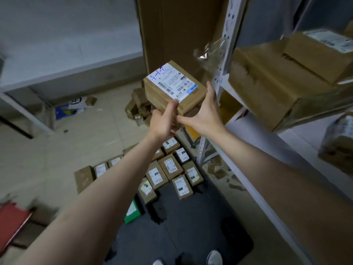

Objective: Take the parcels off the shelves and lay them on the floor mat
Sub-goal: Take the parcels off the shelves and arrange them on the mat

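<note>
Right now both hands hold one parcel (174, 87) up in the air, just clear of the shelf (254, 134) edge on the right and well above the mat (200, 236). The left hand (164, 121) grips its near corner, thumb pressed flat against the label edge and the other fingers tucked underneath, where I cannot see them. The right hand (202, 111) is spread wide along the right side, fingers stretched up the cardboard, thumb reaching across to touch the left hand.

Down on the floor a cluster of boxes (168, 169) already lies label-up along the far edge of the mat, some spilling past it onto the tiles. More cartons (277, 79) wait on the shelf.

To do this step well, I'd say keep the parcel level with the label facing up, and shift the right hand further underneath before lowering, since that open palm only steadies the side. Bend down and set it on bare mat near the front of the cluster, square to its neighbours, not dropped. Watch the shelf post on the way down.
</note>
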